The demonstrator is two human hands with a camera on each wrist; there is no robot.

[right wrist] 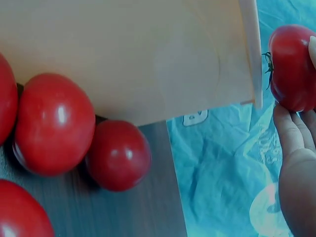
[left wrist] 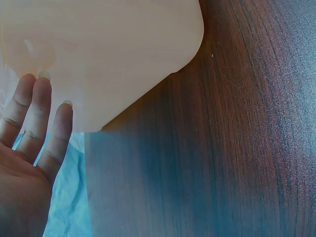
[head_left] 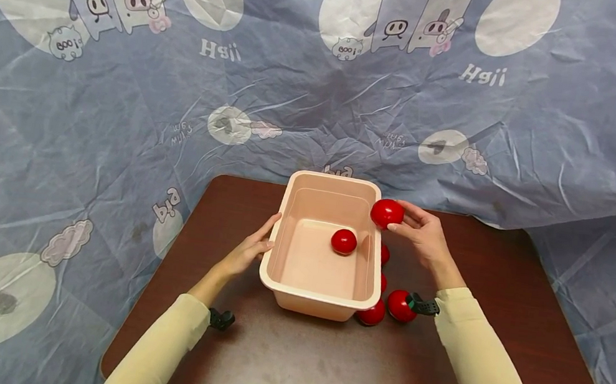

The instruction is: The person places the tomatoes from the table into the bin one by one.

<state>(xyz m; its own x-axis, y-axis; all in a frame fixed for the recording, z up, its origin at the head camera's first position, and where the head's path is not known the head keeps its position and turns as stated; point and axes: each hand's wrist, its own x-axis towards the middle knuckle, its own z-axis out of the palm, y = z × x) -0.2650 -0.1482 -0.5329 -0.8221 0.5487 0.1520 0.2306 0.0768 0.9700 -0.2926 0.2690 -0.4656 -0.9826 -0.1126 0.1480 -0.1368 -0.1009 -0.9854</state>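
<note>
My right hand [head_left: 422, 232] pinches a red tomato [head_left: 387, 213] between thumb and fingers, at the right rim of the pale pink plastic basin [head_left: 297, 295]. In the right wrist view, this tomato [right wrist: 292, 69] shows its green stem end toward the basin wall. Inside the basin, one tomato [head_left: 344, 242] lies on the bottom, right of its middle. My left hand [head_left: 245, 253] is at the basin's left side, its fingertips touching it near the rim. Nearly straight fingers [left wrist: 60, 131] lie against the outer wall in the left wrist view.
Several more tomatoes sit on the brown table [head_left: 290, 365] along the basin's right side, among them one tomato [head_left: 401, 306] below my right wrist and another tomato [head_left: 371, 313] by the front corner. A blue-grey printed cloth [head_left: 296, 90] hangs behind and around the table.
</note>
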